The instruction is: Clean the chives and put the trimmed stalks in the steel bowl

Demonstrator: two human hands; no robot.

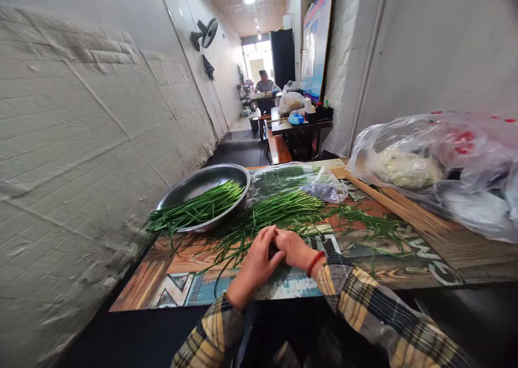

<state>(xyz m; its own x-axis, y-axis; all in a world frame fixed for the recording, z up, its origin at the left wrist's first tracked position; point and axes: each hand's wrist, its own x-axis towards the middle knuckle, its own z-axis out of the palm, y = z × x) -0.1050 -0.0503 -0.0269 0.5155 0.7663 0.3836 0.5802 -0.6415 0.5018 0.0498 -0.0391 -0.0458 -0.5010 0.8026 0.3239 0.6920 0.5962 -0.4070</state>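
Observation:
My left hand [259,257] and my right hand [292,247], the latter with a red bead bracelet at its wrist, meet fingertip to fingertip above the table's near part. Both have their fingers curled together, and whatever they pinch, if anything, is hidden. Just beyond them lies a loose heap of green chives [279,209], some blades trailing toward the left hand. More chives [202,203] rest in a steel bowl [178,192] at the left, hanging over its rim. Behind the heap is a clear plastic bag [283,179] with greens inside. Loose trimmed leaves [372,225] are scattered to the right.
Thin wooden skewers [396,203] lie on the patterned table [137,287] at right, beside large plastic bags [408,165] holding pale food. A white brick wall [73,141] runs along the left. Farther back are another table [301,124], a bench [279,148] and a seated person [264,83].

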